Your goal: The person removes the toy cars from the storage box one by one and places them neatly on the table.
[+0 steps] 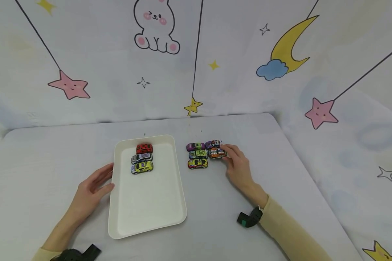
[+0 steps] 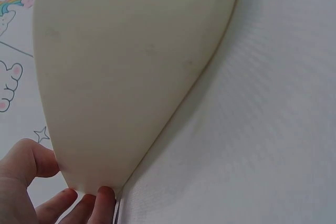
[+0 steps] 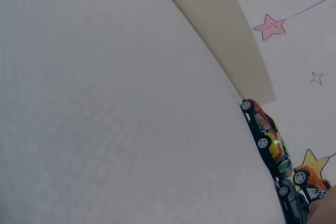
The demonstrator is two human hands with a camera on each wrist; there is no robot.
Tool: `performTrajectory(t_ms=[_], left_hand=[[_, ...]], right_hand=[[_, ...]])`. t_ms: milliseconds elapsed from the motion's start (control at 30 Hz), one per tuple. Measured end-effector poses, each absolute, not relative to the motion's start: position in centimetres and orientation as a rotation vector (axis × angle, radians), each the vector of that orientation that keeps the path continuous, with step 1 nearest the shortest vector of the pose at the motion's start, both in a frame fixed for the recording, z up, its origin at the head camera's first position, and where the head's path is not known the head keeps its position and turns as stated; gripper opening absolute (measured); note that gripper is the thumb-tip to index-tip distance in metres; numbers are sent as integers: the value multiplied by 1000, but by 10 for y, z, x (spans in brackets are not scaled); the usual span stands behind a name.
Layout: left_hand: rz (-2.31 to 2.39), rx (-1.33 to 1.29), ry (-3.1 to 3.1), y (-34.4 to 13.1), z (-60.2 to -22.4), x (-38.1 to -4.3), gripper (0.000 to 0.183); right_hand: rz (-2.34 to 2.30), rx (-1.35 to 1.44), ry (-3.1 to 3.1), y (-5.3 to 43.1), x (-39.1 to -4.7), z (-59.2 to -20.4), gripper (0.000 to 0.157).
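Note:
A white tray (image 1: 150,199) holds a red toy car (image 1: 144,148), a silver one (image 1: 142,158) and a yellow one (image 1: 142,167). At its left side my left hand (image 1: 87,192) rests with fingertips and thumb against the outer wall, also seen on the tray wall (image 2: 126,77) in the left wrist view. Right of the tray, my right hand (image 1: 240,168) pinches the right end of an orange toy car (image 1: 217,153). Close around that car are purple (image 1: 196,146), dark purple (image 1: 213,144), green (image 1: 198,154) and yellow-red (image 1: 197,164) toy cars. Only a fingertip shows in the right wrist view.
A white cloth covers the table (image 1: 235,232). Behind it stands a printed backdrop (image 1: 228,90) with stars, a moon and a rabbit. Dark cameras (image 1: 250,217) are strapped to both wrists.

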State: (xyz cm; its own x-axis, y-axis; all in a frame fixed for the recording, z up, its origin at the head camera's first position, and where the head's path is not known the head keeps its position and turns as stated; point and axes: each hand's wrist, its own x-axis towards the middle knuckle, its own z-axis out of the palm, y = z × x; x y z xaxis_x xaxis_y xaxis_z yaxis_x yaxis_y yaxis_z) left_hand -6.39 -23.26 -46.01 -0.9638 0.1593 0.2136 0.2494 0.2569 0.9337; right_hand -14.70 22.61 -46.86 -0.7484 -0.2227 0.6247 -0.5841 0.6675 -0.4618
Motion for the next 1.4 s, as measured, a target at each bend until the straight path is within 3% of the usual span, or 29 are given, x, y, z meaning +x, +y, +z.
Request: performTrajectory(t_ms=[700,1400], left_hand=[[-1898,-421,-2377,-233,-462,-65,59],[-1814,-365,-2468,-232,-460,-63,58]], right_hand=[[926,669,-2337,228,-143,-466,45],[758,747,-2403,227,-142,-464,33]])
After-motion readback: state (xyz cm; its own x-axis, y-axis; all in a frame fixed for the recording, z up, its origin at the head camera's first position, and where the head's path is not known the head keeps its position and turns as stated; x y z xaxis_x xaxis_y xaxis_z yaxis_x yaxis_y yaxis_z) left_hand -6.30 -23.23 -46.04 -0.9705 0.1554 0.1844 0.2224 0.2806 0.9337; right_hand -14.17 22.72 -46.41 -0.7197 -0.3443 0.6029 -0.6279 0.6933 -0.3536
